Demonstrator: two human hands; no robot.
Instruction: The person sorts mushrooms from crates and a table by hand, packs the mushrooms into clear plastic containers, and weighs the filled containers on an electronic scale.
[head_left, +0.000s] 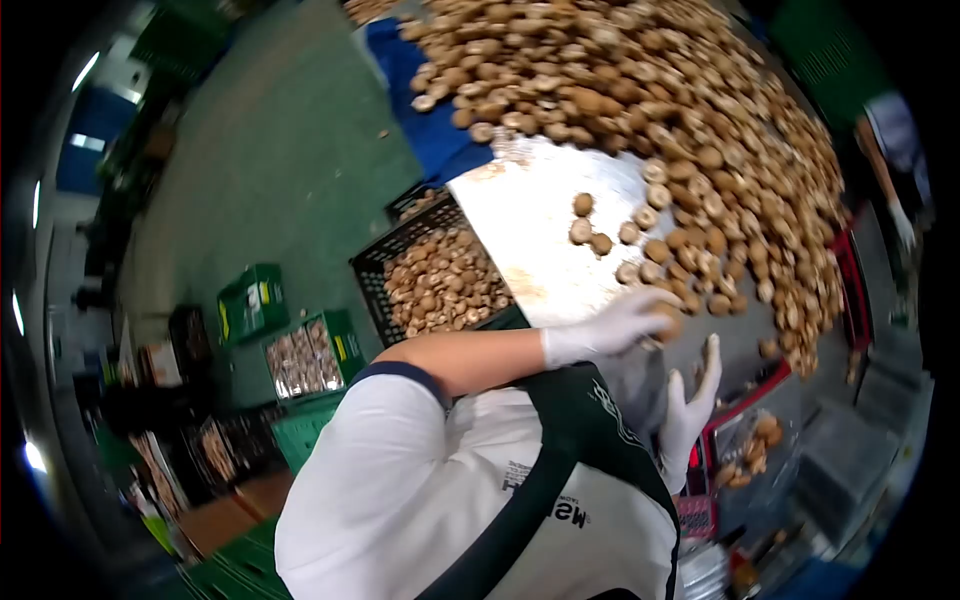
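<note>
My left hand, in a white glove, reaches across in front of my body with its fingers curled round a brown mushroom. To its right, my right hand, also gloved, is raised with thumb and fingers apart and nothing visible in it. Just beyond the left hand, a few loose mushrooms lie on the pale tabletop. A large heap of mushrooms covers the far and right parts of the table.
A black crate of mushrooms stands left of the table, near my left arm. Green crates with packed trays sit on the floor. Bagged mushrooms lie by a red-framed device at right. Another person's gloved hand shows far right.
</note>
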